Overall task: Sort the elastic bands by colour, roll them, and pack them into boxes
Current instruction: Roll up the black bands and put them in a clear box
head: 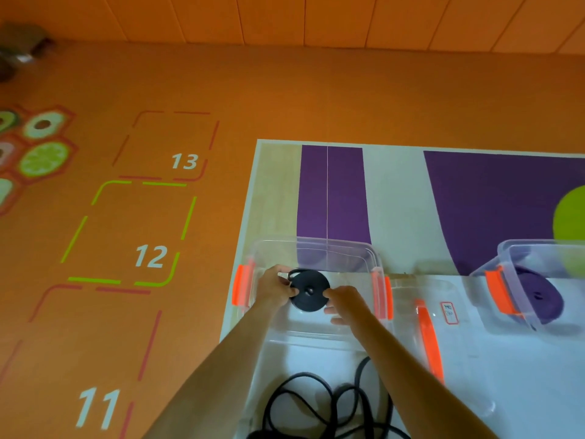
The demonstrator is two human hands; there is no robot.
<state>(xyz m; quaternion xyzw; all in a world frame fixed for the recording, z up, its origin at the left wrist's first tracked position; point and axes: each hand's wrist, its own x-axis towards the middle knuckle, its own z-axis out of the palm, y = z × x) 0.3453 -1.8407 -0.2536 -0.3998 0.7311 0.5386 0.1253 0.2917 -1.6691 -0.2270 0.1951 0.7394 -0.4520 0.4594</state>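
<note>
As fingers (286, 289) pinch it, black roll (309, 291) lies between.

- Your left hand (274, 288) grips the left edge of the rolled band (309, 290) and your right hand (346, 304) holds its right edge, all at frame centre.
- The roll sits within the outline of the open box (335, 245), which stands on the sheet (395, 201) near that sheet's left edge.
- Just right of this box, a lid (456, 359) lies flat on the sheet.
- Further right, at the frame's edge, stands a second box (544, 251) — another roll (535, 296) lies inside it.
- The loose band (316, 403) lies tangled at bottom centre, between your forearms.
- The numbered floor (152, 255) fills the frame's left.
</note>
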